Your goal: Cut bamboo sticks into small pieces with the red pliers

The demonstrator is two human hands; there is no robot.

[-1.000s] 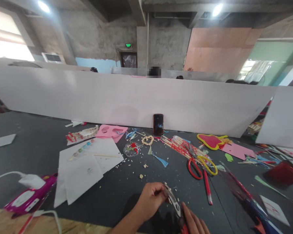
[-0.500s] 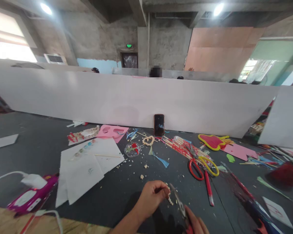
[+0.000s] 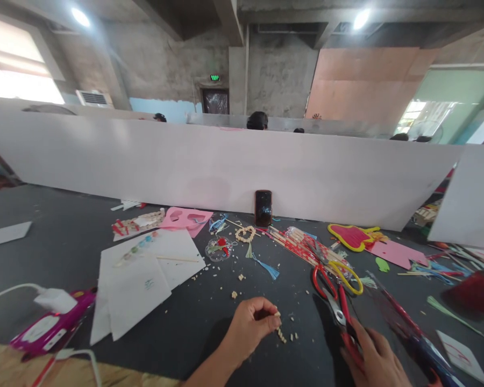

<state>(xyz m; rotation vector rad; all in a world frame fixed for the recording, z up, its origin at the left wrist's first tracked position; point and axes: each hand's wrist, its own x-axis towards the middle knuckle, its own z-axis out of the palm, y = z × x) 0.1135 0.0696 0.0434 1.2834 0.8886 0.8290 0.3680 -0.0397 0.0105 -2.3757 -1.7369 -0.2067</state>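
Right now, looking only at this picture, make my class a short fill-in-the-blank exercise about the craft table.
1. The left hand pinches a short string of small ____.
2. The right hand rests on a tool with ____ handles.
3. The phone stands against the ____ board.

Missing words: beads; red; white

The right hand (image 3: 377, 360) is cut off by the near edge, and its grip covers part of a red-handled tool (image 3: 339, 314), so which tool it is cannot be told. The small pale bits (image 3: 281, 334) under the left hand (image 3: 250, 328) are too tiny to identify. Far behind the white partition (image 3: 226, 166), only tops of heads show.
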